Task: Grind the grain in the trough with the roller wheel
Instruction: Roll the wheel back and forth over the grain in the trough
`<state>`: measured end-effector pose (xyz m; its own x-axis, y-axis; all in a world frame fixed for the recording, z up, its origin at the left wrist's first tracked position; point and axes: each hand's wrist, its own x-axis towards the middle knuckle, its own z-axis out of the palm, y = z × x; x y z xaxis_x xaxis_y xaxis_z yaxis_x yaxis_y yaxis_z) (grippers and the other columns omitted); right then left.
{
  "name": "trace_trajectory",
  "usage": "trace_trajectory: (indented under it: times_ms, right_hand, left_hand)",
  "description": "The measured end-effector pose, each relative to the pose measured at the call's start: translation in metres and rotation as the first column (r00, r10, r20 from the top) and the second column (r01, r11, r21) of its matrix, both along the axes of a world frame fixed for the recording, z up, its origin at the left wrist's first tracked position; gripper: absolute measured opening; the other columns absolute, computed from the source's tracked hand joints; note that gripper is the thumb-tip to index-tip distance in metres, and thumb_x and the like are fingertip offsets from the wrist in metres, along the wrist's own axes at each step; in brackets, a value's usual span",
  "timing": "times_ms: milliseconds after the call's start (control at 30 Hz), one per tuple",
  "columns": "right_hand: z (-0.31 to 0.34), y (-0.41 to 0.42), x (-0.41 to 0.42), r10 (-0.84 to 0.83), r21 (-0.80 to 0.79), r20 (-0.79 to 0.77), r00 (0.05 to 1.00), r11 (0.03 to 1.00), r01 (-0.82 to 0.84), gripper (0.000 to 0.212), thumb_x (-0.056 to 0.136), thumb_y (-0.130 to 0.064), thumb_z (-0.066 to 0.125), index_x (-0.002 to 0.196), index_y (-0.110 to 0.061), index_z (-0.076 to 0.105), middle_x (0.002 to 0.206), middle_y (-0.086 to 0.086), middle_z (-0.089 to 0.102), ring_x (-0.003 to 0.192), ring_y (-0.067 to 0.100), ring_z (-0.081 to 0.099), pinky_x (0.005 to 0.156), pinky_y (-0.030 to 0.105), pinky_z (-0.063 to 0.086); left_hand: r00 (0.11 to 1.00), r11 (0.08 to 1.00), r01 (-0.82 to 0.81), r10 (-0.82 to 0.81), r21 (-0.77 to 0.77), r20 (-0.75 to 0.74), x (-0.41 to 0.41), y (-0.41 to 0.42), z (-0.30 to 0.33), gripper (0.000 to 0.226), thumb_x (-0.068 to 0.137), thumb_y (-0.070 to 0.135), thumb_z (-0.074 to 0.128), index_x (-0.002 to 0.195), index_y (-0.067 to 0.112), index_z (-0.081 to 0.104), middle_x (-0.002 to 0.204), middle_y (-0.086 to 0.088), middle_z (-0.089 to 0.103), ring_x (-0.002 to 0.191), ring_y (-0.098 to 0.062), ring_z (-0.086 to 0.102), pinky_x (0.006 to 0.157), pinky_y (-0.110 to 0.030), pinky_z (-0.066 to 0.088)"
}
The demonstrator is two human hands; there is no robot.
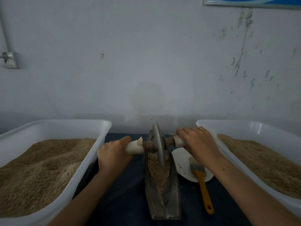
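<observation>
Both hands, left hand (pixel 114 154) and right hand (pixel 197 141), grip roller wheel (pixel 158 144) handles, hiding them.

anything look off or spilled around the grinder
Little stands out. The brush lies half on the white plate, its handle hanging off onto the dark cloth. A few pale specks dot the cloth beside it. No big spill shows.

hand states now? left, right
Left hand: gripping the roller wheel's left handle.
Right hand: gripping its right handle.
</observation>
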<state>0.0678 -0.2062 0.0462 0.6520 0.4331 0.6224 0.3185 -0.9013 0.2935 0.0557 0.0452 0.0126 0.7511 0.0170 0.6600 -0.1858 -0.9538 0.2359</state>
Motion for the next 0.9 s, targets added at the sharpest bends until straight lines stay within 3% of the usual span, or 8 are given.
trace_trajectory:
  times_ms: [100, 167, 333, 433, 533, 667, 733, 900]
  right_hand:
    - [-0.004, -0.001, 0.004, 0.000, 0.031, -0.057, 0.998, 1.000, 0.001, 0.029, 0.069, -0.008, 0.077, 0.094, -0.017, 0.064, 0.079, 0.003, 0.064, 0.071, 0.027, 0.061, 0.059, 0.031, 0.038]
    - [-0.008, 0.000, 0.007, -0.001, 0.039, -0.103, 0.995, 0.999, 0.005, 0.028, 0.083, -0.013, 0.064, 0.109, -0.021, 0.061, 0.095, 0.003, 0.065, 0.088, 0.028, 0.061, 0.066, 0.031, 0.034]
    - [-0.023, 0.003, 0.010, -0.005, 0.041, -0.225, 0.974, 0.999, 0.014, 0.024, 0.091, -0.018, 0.054, 0.115, -0.024, 0.053, 0.108, -0.001, 0.061, 0.100, 0.023, 0.057, 0.074, 0.032, 0.034]
    - [-0.026, 0.000, 0.014, -0.018, 0.035, -0.293, 0.956, 0.999, 0.030, 0.020, 0.092, -0.021, 0.052, 0.111, -0.026, 0.050, 0.109, -0.004, 0.060, 0.099, 0.019, 0.057, 0.074, 0.030, 0.032]
    - [-0.026, -0.001, 0.015, -0.025, 0.028, -0.334, 0.942, 0.999, 0.036, 0.015, 0.091, -0.020, 0.053, 0.105, -0.025, 0.051, 0.106, -0.005, 0.061, 0.097, 0.017, 0.058, 0.073, 0.028, 0.034]
    - [-0.027, -0.003, 0.014, -0.011, 0.062, -0.356, 0.934, 0.997, 0.035, 0.011, 0.088, -0.020, 0.052, 0.098, -0.024, 0.050, 0.100, -0.005, 0.062, 0.093, 0.015, 0.058, 0.070, 0.029, 0.038]
    - [-0.029, -0.005, 0.014, 0.002, 0.080, -0.372, 0.928, 0.996, 0.029, 0.010, 0.088, -0.022, 0.053, 0.098, -0.024, 0.050, 0.098, -0.005, 0.062, 0.092, 0.015, 0.059, 0.074, 0.030, 0.044]
    - [-0.031, -0.008, 0.015, 0.007, 0.096, -0.393, 0.919, 0.995, 0.033, 0.010, 0.086, -0.022, 0.054, 0.096, -0.024, 0.050, 0.097, -0.005, 0.063, 0.089, 0.015, 0.059, 0.073, 0.031, 0.047]
  left_hand:
    - [0.999, 0.999, 0.010, -0.012, 0.039, 0.047, 0.003, 0.001, 0.006, 0.012, 0.082, 0.034, 0.065, 0.076, 0.025, 0.060, 0.065, 0.008, 0.061, 0.061, -0.011, 0.057, 0.054, -0.025, 0.035]
    - [0.999, 0.999, 0.013, -0.015, 0.046, 0.036, 0.002, 0.002, 0.003, 0.013, 0.082, 0.033, 0.065, 0.075, 0.024, 0.060, 0.065, 0.008, 0.060, 0.061, -0.011, 0.056, 0.056, -0.026, 0.039]
    - [0.995, 0.996, 0.084, -0.085, 0.034, 0.044, 0.003, 0.005, -0.012, 0.018, 0.072, 0.022, 0.078, 0.067, 0.017, 0.061, 0.059, 0.004, 0.060, 0.055, -0.016, 0.057, 0.056, -0.032, 0.048]
    - [0.996, 0.993, 0.091, -0.092, 0.078, 0.019, 0.009, 0.005, -0.014, 0.018, 0.068, 0.021, 0.079, 0.067, 0.018, 0.062, 0.060, 0.004, 0.062, 0.057, -0.018, 0.059, 0.057, -0.029, 0.044]
    - [0.995, 0.990, 0.078, -0.069, 0.119, -0.074, 0.013, 0.005, -0.014, 0.012, 0.076, 0.032, 0.069, 0.076, 0.024, 0.061, 0.073, 0.006, 0.065, 0.072, -0.014, 0.062, 0.060, -0.025, 0.036]
    - [0.988, 0.978, 0.066, -0.036, 0.198, -0.153, 0.018, 0.004, -0.008, 0.015, 0.083, 0.039, 0.060, 0.093, 0.028, 0.059, 0.090, 0.009, 0.065, 0.088, -0.010, 0.061, 0.073, -0.026, 0.045]
    - [0.981, 0.964, 0.062, -0.011, 0.258, -0.195, 0.020, 0.001, -0.005, 0.019, 0.084, 0.041, 0.058, 0.100, 0.030, 0.058, 0.100, 0.010, 0.062, 0.094, -0.011, 0.059, 0.079, -0.027, 0.047]
    - [0.969, 0.939, 0.095, -0.011, 0.331, -0.247, 0.024, -0.008, 0.002, 0.029, 0.081, 0.042, 0.062, 0.107, 0.030, 0.055, 0.113, 0.004, 0.045, 0.097, -0.014, 0.053, 0.077, -0.027, 0.046]
